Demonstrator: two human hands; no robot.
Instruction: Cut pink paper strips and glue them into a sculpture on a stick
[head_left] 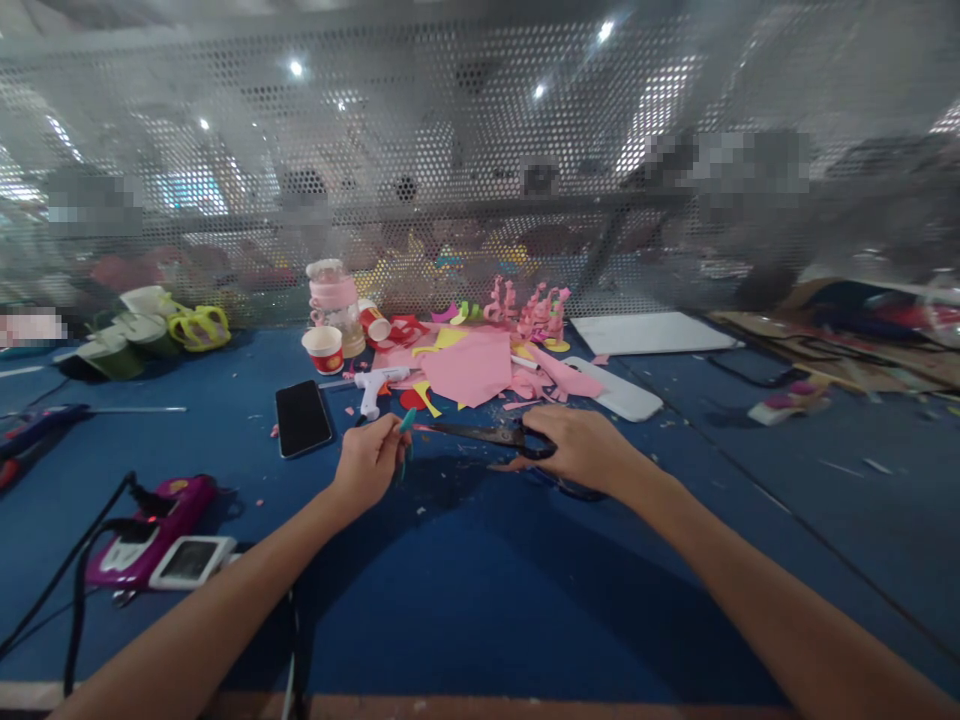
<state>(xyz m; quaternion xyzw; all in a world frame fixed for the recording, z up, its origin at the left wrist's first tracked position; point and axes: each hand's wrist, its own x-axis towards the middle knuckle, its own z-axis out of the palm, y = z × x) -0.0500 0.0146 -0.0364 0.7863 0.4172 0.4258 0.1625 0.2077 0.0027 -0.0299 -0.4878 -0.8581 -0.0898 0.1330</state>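
My right hand [589, 445] grips a pair of dark-handled scissors [487, 434], their blades pointing left toward my other hand. Between the fingers of my left hand [369, 458] is a small teal piece [408, 420], probably paper, with part of it hidden by the fingers. A thin pink sliver shows near the scissor tips; I cannot tell whether the blades touch it. Just beyond my left hand lies a white glue gun [372, 388]. Behind the scissors spreads a heap of pink paper [469, 365] with yellow and red scraps.
A black phone [303, 418] lies left of my left hand. Farther left is a purple power strip [154, 535] with cables. A paper cup [324, 350] and a bottle [334, 300] stand behind. A perforated metal screen [450, 130] closes off the back.
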